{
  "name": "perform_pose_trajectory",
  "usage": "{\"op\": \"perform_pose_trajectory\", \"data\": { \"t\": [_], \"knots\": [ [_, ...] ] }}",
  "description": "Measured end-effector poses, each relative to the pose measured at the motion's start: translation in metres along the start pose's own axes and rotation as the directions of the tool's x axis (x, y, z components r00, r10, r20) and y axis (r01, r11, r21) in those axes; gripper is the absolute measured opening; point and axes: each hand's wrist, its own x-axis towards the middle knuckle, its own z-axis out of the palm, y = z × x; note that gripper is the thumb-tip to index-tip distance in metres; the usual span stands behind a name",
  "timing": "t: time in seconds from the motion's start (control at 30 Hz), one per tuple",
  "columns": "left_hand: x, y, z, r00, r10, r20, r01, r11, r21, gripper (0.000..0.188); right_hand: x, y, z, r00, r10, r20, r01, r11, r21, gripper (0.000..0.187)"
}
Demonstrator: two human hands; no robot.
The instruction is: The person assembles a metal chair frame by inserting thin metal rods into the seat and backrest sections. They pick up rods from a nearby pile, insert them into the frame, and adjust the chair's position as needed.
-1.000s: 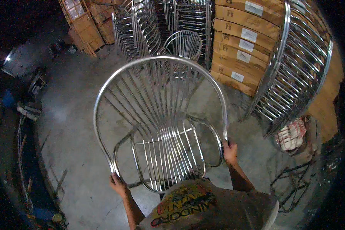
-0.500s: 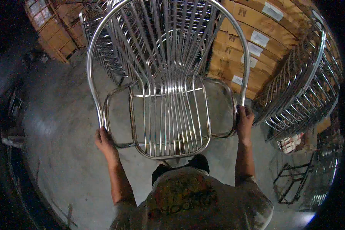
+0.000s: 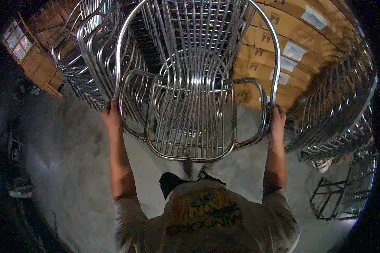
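A shiny metal chair frame with a slatted seat and fanned back rods is held out in front of me by both hands. My left hand is wrapped round the left side of its large outer hoop, beside the left armrest loop. On the other side my right hand grips the hoop near the right armrest. The top of the hoop runs out of view. Behind the chair, stacked metal chairs show through its rods; I cannot tell whether it touches them.
Cardboard boxes are stacked at the far right. More nested metal frames lean beside them. A dark metal frame lies on the concrete floor at the right. Wooden crates stand far left.
The chair and both hands have moved farther from my body, toward the stacked chairs. The stack at the left now appears larger and nearer. Both hands keep their grip.
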Motion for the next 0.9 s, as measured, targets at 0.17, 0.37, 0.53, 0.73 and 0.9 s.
{"op": "perform_pose_trajectory", "data": {
  "t": [0.17, 0.37, 0.53, 0.73, 0.9],
  "knots": [
    [0.077, -0.068, 0.080, 0.995, 0.012, 0.096, -0.025, 0.991, 0.130, 0.040, 0.045, 0.017, 0.054, 0.993, 0.121, -0.006, -0.120, 0.988, 0.099, 0.026],
    [0.173, -0.191, 0.125, 0.954, -0.094, 0.283, -0.013, 0.935, 0.354, 0.042, 0.080, 0.085, 0.124, 0.990, 0.129, -0.064, -0.135, 0.985, -0.104, 0.031],
    [0.192, -0.321, 0.150, 0.936, -0.194, 0.293, 0.107, 0.951, 0.289, 0.036, 0.081, 0.143, 0.157, 0.975, 0.205, -0.089, -0.223, 0.925, -0.307, 0.038],
    [0.161, -0.436, 0.147, 0.861, -0.319, 0.396, 0.082, 0.856, 0.511, 0.035, 0.091, 0.228, 0.158, 0.896, 0.427, -0.120, -0.425, 0.751, -0.505, 0.051],
    [0.139, -0.469, 0.137, 0.813, -0.400, 0.422, 0.072, 0.789, 0.610, 0.039, 0.076, 0.281, 0.161, 0.881, 0.429, -0.199, -0.398, 0.445, -0.802, 0.044]
  ]
}}
